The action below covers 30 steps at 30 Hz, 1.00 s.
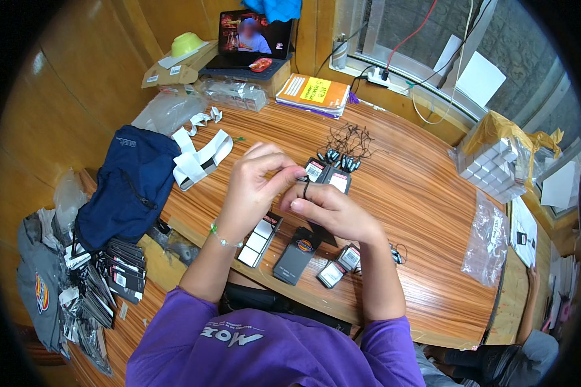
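Both my hands meet over the middle of the table. My left hand (pixel 259 177) pinches a thin black cord (pixel 306 189) between thumb and fingertips. My right hand (pixel 329 208) is curled, with the cord looped at its fingers. Below the right hand shows part of a dark card (pixel 323 235); whether the cord joins it is hidden. Black hang tags (pixel 294 257) lie close to the near edge, one beside a card of white labels (pixel 259 240). Two small labelled stacks (pixel 332 274) sit to their right. Beyond my hands lie dark cards with white stickers (pixel 337 181).
A tangle of black cords with pale blue ends (pixel 344 155) lies farther back. At left are a navy cloth item (pixel 129 180) and piled black tags (pixel 119 271). A laptop (pixel 252 42), notebooks (pixel 313 93) and bagged white boxes (pixel 494 164) line the back. Another person's arm (pixel 529 303) is at right.
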{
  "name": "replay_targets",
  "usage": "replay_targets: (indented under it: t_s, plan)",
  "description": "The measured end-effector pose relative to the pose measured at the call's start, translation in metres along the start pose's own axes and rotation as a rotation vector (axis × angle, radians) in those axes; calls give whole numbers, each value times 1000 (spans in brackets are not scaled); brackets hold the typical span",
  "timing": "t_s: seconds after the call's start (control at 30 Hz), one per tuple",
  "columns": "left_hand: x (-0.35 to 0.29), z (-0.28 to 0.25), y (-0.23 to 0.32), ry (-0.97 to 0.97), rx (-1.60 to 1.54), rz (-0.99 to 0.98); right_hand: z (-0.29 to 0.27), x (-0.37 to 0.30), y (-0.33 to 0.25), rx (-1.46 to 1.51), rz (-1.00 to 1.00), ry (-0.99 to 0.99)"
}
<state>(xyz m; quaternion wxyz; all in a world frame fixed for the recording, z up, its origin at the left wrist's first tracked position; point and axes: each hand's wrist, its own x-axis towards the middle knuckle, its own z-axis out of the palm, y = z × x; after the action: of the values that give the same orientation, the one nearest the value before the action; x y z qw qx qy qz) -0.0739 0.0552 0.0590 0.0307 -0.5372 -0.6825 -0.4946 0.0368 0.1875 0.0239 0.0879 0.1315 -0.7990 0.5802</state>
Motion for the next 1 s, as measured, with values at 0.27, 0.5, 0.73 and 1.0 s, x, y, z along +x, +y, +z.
replay_targets:
  t_s: [0.27, 0.5, 0.73, 1.0]
  plan:
    - [-15, 40, -5, 30, -232, 25, -21, 1, 1, 505, -127, 480]
    - [-12, 61, -23, -115, -331, -72, -22, 2, 13, 664, -4, 429]
    - [-9, 71, -31, -214, -789, -233, -12, 9, 9, 626, -6, 504]
    - [-8, 66, -34, -295, -944, -370, -15, 8, 18, 518, 95, 707]
